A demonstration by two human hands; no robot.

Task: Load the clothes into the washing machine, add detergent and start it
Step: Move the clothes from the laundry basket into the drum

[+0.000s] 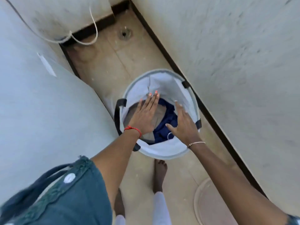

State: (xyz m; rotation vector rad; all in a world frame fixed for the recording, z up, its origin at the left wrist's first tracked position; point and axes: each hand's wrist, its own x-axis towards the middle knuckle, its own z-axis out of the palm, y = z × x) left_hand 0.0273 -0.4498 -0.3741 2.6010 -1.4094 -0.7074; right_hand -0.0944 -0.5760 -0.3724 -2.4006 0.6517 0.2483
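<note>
A round white laundry basket [164,153] with black handles stands on the floor in front of my feet. Inside lie a dark blue garment [168,125] and a beige garment [159,116]. My left hand [145,114] hovers flat over the basket's opening, fingers straight and together, holding nothing. My right hand [183,124] reaches over the right side of the opening with fingers spread and thumb out, also empty. The white washing machine [40,103] fills the left side of the view; only its side shows.
A plaster wall [235,62] runs along the right. The narrow tiled floor [129,62] has a drain [124,34] at the far end and a round cover [209,202] near my right foot. White hoses [81,41] hang behind the machine.
</note>
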